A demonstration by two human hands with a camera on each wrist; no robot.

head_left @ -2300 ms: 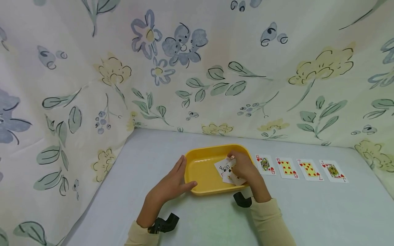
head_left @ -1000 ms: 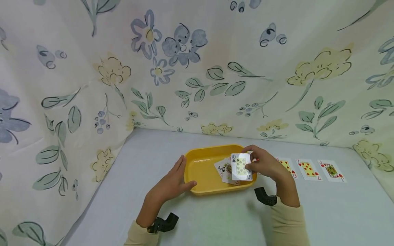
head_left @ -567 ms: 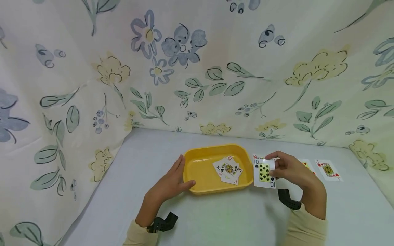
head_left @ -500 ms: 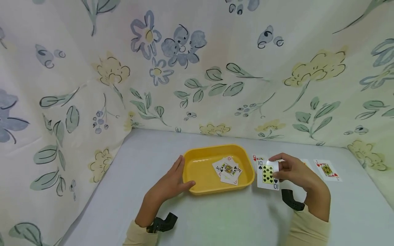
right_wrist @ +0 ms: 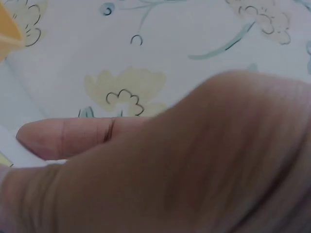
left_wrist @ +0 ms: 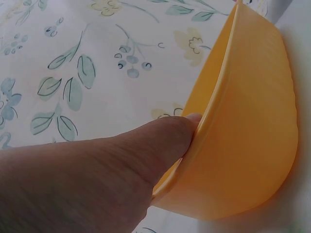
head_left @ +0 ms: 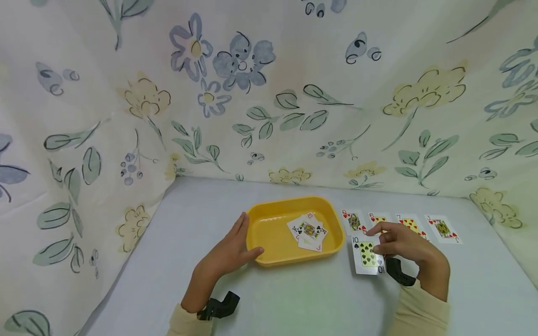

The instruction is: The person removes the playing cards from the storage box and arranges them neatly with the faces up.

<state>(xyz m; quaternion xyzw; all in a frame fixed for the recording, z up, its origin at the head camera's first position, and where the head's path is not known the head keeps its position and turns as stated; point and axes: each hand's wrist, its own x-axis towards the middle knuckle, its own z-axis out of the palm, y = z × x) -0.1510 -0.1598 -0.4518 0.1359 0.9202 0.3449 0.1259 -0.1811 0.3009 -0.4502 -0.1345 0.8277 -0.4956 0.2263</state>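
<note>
Lighting: soft, even, rather dim. Shadow: faint, on bench (head_left: 302, 298) beside right sleeve (head_left: 420, 310). Right-wrist view: right hand (right_wrist: 194, 160) blurred.

Smooth semi-gloss plast. tray (head_left: 269, 238), shiny paper 10 of spades (head_left: 364, 259), matt cloth backdrop (head_left: 248, 154) & sleeve (head_left: 420, 311).

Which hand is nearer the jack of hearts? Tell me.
Right: the right hand is close, left and on the near side of the jack of hearts; the left hand, farther left, holds the yellow tray.
</note>
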